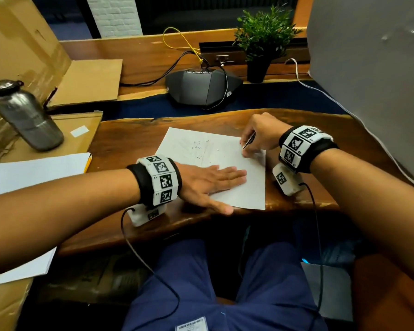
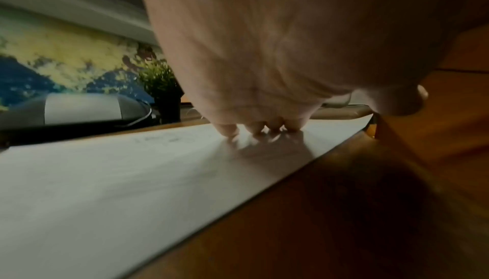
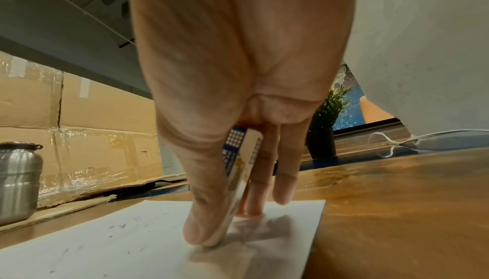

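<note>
- On the wooden desk point(image 1: 120, 144), a white sheet of paper point(image 1: 189, 149) lies near the front edge, with faint pencil marks and dark crumbs on it.
- Left hand point(image 1: 208, 185) lies flat on the sheet, fingers straight, pinning it.
- Right hand point(image 1: 261, 137) pinches an eraser point(image 3: 242, 168), whose tip touches the paper by its right edge.
- Step in hand, by my judgement: rubbing out the marks.
- Next move likely calls for short strokes toward the marks farther left, with firm left-palm pressure so the sheet neither slides nor creases.
</note>
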Demonstrator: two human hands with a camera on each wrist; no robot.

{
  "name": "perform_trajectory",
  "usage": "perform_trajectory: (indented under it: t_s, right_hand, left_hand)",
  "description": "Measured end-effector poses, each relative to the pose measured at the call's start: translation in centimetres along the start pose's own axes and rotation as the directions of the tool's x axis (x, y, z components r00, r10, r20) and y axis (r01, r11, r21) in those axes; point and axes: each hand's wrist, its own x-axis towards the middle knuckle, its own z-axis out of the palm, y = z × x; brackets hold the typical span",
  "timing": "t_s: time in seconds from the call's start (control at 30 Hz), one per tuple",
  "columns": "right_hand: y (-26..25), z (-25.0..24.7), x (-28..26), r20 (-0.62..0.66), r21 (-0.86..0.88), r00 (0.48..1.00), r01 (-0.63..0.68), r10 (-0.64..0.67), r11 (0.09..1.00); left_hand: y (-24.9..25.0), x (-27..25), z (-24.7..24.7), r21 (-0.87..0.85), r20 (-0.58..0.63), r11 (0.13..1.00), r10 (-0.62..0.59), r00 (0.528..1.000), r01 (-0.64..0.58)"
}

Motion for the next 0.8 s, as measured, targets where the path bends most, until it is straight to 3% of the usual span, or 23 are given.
perform_trajectory:
  t_s: [0.1,0.2,0.3,0.37,0.5,0.67,0.8]
  right_hand:
    - [-0.1,0.0,0.0,-0.006,-0.009,1.0,-0.009,0.009,1.0]
    - [-0.6,0.0,-0.2,-0.006,-0.019,1.0,-0.018,0.018,1.0]
    - [-1.5,-0.3,-0.1,0.048,-0.095,0.999,0.014,-0.01,0.995]
    - [-2.1,-0.6,0.2,0.065,-0.106,0.998,0.031,-0.024,0.994]
    - [-2.6,-1.0,1.8,-0.07,-0.035,0.997,0.023,-0.026,0.999]
    - [-3.9,-0.4,3.5,-0.021,-0.086,0.995,0.092,-0.094,0.992]
    - [-3.7,0.2,3.5,-0.061,-0.064,0.99,0.121,-0.125,0.991]
  left_hand:
    - [-2.1,0.3,-1.2,-0.105,-0.01,0.974,-0.202,0.979,0.2]
    - [-4.2,0.7,-2.5,-0.179,-0.005,0.889,-0.429,0.903,0.421]
    - [-4.5,1.6,-2.7,-0.22,-0.004,0.821,-0.54,0.841,0.526]
    - [-4.2,2.0,-2.7,-0.25,-0.003,0.795,-0.571,0.821,0.552]
    - [-4.6,2.3,-2.8,-0.281,0.002,0.773,-0.592,0.806,0.569]
    - [-4.5,2.5,-3.3,-0.292,0.041,0.745,-0.618,0.786,0.6]
    - [-4.2,2.6,-3.8,-0.295,0.07,0.726,-0.632,0.772,0.621]
